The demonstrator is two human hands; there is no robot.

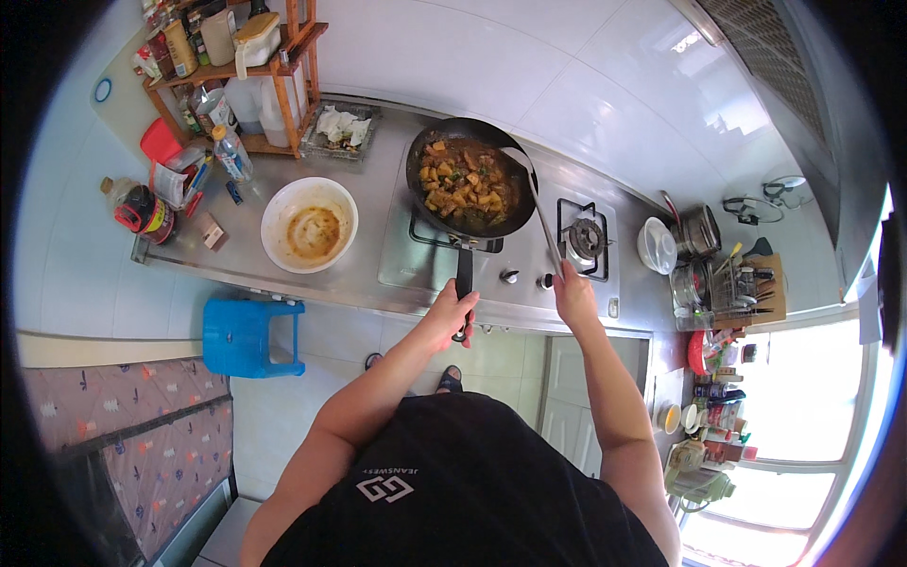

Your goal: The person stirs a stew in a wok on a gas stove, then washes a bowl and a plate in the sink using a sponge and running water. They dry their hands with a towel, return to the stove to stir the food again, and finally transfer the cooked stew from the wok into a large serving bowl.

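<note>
My left hand (451, 312) is wrapped around the black handle (464, 273) of a dark frying pan (418, 193). The pan sits over the left burner of a steel gas stove (407, 266). Inside it lies a stew of browned chunks (460, 184) in dark sauce with bits of green. In my right hand (574, 298) is the long shaft of a metal spatula (544, 212). The spatula's head rests at the pan's right inner edge, partly over the food. A white bowl (273, 220) stained with brown sauce stands on the counter to the left.
The right burner (587, 237) holds no pan. A wooden rack (312, 42) with bottles stands back left, beside a tray holding crumpled tissue (344, 126). A blue stool (237, 337) stands below the counter. Steel pots (698, 230) and a white bowl (652, 241) sit at right.
</note>
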